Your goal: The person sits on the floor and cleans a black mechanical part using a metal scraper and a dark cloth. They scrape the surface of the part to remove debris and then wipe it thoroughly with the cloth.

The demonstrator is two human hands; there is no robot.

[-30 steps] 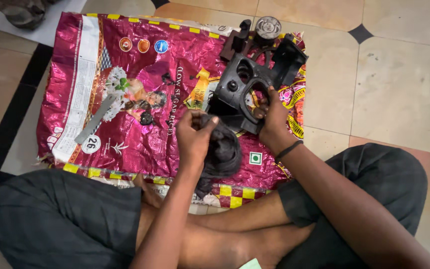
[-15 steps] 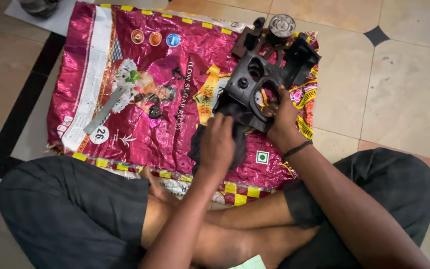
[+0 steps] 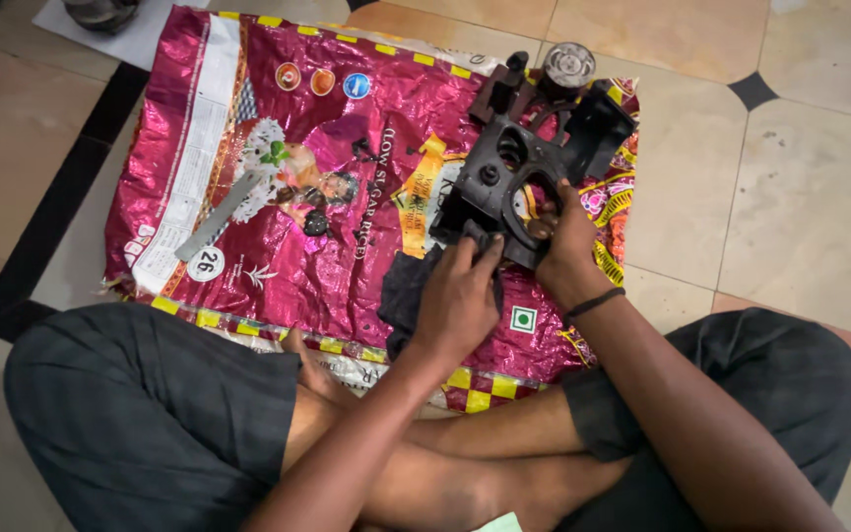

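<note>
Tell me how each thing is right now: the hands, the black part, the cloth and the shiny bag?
Left hand: pressing the dark cloth against the black part.
Right hand: gripping the black part's near edge.
Black part: lying on the bag, propped up at the near side.
Dark cloth: crumpled under the left hand.
Shiny pink bag: spread flat on the tiled floor.

Item 1: flattened sack [image 3: 288, 227], glossy magenta plastic, rectangular, spread flat on the floor and filling the upper centre of the view. Yellow-and-magenta checked border along its 12 o'clock and 6 o'clock edges; white printed panel down its 9 o'clock side. Three small round badges, two orange and one blue, toward 12 o'clock. Central picture panel in white and green; yellow ribbon-shaped banner toward 3 o'clock. Small white square mark with a green symbol near 5 o'clock.

Item 2: white sheet [image 3: 135, 37], partly in view beyond the sack's 11 o'clock corner.
</note>
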